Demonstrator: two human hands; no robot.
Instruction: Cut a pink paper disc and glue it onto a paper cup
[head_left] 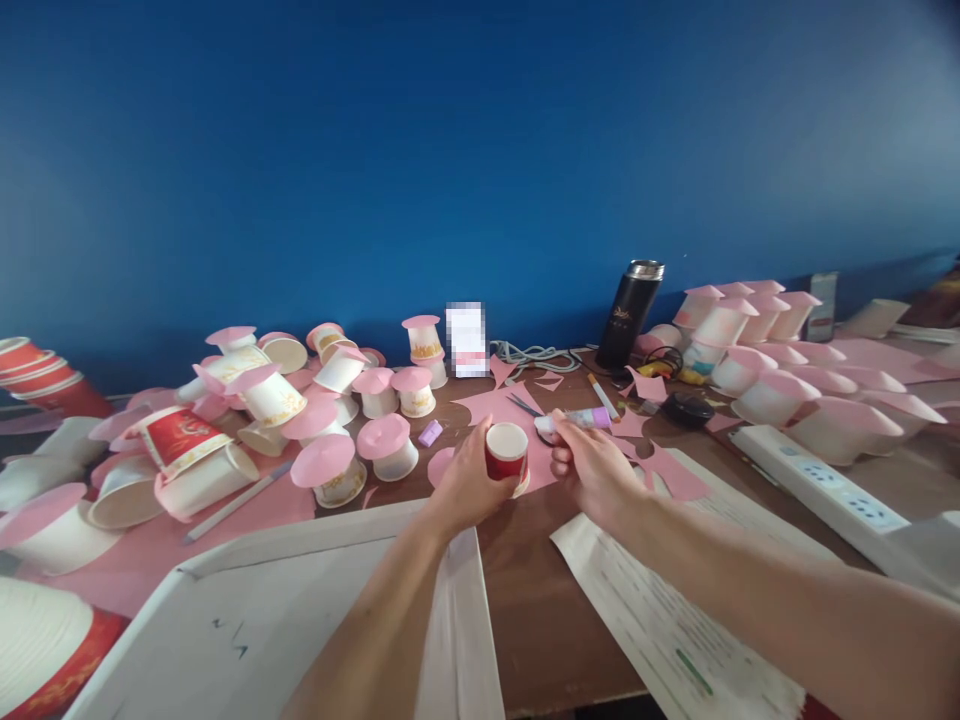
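My left hand (469, 485) is wrapped round a red paper cup (507, 452), whose pale round end faces up. Just to the right, my right hand (589, 460) grips a white and purple glue stick (576, 420), its white end pointing toward the cup. Behind the cup, scissors (523, 405) lie partly hidden on cut pink paper (487, 403). A small purple cap-like piece (430, 432) rests on the table left of my left hand. Paper cups topped with pink paper discs, one disc (384, 435) close by, stand further left.
Many cups crowd the left side, near a white box lid (300, 600). Along the back are a phone (466, 340), a white cable (540, 357) and a black flask (631, 315). A power strip (817, 485) and rows of pink-topped cups (840, 425) stand right.
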